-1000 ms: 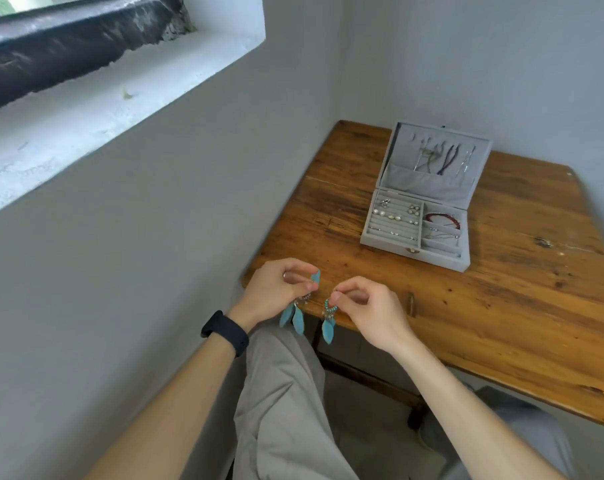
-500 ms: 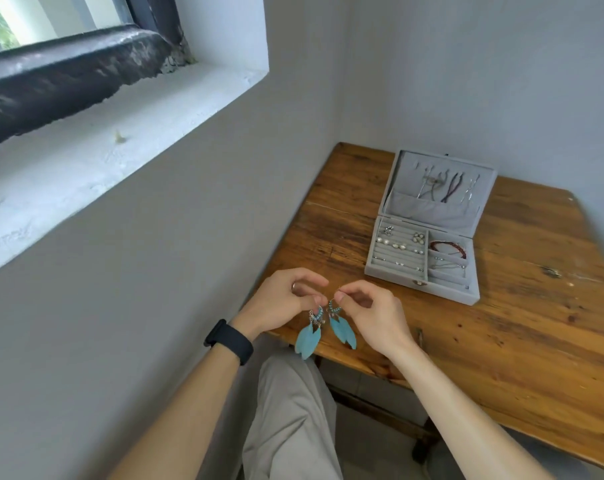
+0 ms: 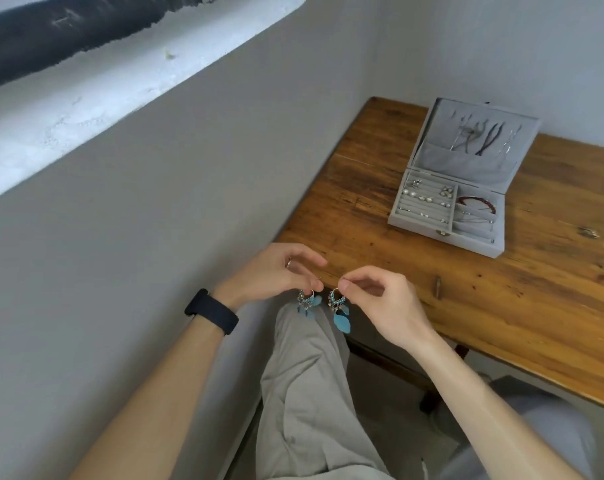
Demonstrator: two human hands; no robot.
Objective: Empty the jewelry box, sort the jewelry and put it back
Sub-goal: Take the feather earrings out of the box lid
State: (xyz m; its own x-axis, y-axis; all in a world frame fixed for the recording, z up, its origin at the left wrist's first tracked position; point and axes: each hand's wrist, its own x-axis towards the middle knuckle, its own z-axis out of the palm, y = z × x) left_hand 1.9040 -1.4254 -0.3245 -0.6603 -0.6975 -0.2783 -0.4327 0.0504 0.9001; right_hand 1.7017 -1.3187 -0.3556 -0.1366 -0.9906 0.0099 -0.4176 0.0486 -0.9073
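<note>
Black wristband (image 3: pixel 211 311) and ring (image 3: pixel 289 263) on the left hand (image 3: pixel 273 275); loose greyish trousers (image 3: pixel 307 393).

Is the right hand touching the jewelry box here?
Apart. The head view shows the right hand pinching a blue feather earring, with bare table between it and the open jewelry box.

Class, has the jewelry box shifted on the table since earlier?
No. The jewelry box keeps its place left of the table knot; the camera moved.
</note>
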